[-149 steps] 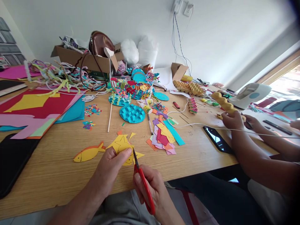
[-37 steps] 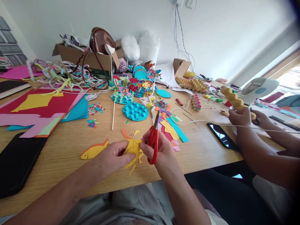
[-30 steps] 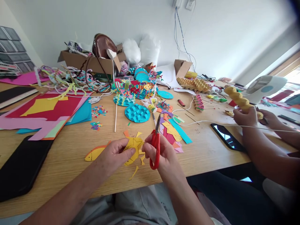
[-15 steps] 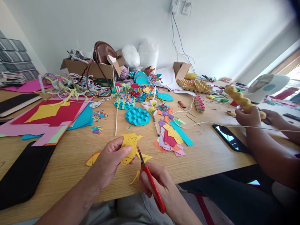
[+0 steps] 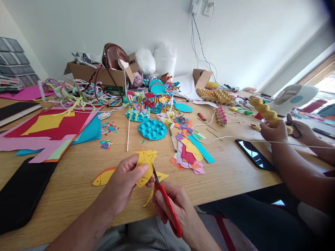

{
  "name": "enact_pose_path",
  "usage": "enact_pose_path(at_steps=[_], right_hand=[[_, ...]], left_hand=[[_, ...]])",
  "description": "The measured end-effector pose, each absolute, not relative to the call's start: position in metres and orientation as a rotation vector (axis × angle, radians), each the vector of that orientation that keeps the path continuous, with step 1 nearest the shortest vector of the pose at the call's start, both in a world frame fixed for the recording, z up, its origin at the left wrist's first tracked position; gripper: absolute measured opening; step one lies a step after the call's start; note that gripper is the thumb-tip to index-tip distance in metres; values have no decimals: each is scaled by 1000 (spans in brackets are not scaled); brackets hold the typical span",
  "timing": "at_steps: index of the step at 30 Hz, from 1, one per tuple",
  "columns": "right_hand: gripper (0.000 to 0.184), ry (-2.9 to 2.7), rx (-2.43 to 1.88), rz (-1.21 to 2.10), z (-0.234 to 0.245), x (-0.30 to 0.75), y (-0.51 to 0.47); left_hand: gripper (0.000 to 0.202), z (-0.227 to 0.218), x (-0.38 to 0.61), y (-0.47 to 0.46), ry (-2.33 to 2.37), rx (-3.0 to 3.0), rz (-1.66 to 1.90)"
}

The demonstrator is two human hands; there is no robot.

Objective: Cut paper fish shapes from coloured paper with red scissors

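Observation:
My left hand [image 5: 129, 177] pinches a piece of yellow paper [image 5: 145, 170] with a fish drawn on it in dark lines, thumb on top. Red-handled scissors [image 5: 167, 204] are gripped in my right hand [image 5: 172, 202], their blade tips against the right edge of that paper. A yellow and orange paper fish [image 5: 101, 179] lies on the table beside my left wrist, partly covered by it. Yellow offcuts rest by the scissors, among them a thin curved strip [image 5: 148, 199].
A pile of coloured paper scraps [image 5: 190, 157] and a pen [image 5: 172, 140] lie ahead to the right. Blue discs [image 5: 152, 129] and glue bottles [image 5: 166, 122] stand beyond. Coloured sheets [image 5: 47, 139] are at left. On the right, another person's hands [image 5: 277, 132] hold a yellow wavy piece near a phone [image 5: 255, 155].
The scissor tips have shifted slightly up and inward along the paper's right edge. At right, the other person's dark scissors have swung up into clearer view. The camera view has shifted slightly.

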State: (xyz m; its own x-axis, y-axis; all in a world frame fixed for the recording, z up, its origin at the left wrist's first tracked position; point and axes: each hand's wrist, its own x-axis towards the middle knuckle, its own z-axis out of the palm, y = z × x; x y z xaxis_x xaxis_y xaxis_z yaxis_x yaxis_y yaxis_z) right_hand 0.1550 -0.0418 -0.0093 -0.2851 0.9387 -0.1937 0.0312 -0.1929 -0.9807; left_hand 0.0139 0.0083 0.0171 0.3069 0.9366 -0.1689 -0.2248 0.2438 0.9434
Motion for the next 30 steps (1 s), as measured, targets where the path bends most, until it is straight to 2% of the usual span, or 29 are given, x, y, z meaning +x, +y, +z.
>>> enact_pose_path(at_steps=[30], right_hand=[[55,-1285,-1258,1528,-10,153,-45]], left_hand=[[14,12,19,4,861,947,985]])
